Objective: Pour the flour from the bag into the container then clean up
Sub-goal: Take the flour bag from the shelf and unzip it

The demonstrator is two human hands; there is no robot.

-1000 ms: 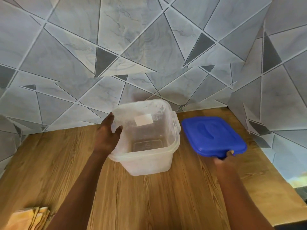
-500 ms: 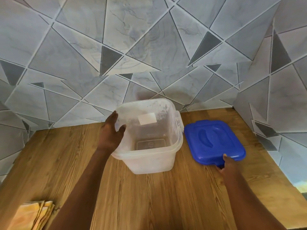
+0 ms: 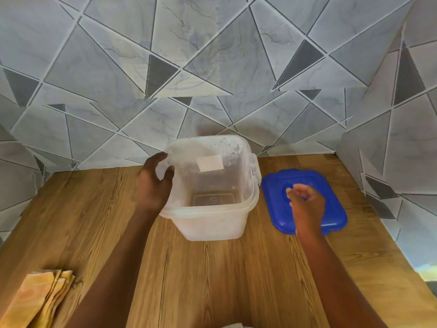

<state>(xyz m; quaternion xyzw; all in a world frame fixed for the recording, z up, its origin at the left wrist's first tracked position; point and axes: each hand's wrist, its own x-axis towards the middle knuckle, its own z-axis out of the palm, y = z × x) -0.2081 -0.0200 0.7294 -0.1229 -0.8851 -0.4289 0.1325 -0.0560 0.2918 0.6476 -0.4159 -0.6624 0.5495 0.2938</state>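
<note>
Open, empty container (image 3: 212,192) on wooden surface (image 3: 212,268), left hand (image 3: 153,183) with grip closed on its left rim, right hand (image 3: 305,204) loosely open above blue lid (image 3: 331,197) lying beside container, folded yellow cloth (image 3: 40,299) at near left

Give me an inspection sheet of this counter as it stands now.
Surface: wooden counter, no spill seen.
Job's things: translucent container upright, open, empty but for white dusty residue on its walls; blue lid lying flat to its right, apart from it; flour bag not identified.
Clutter: folded yellow cloths at the near left corner.
Hands: left hand grips the container's left rim; right hand over the lid, blurred, contact unclear.
Cables: nothing seen.
Surroundings: grey geometric tiled wall behind and to the right.
</note>
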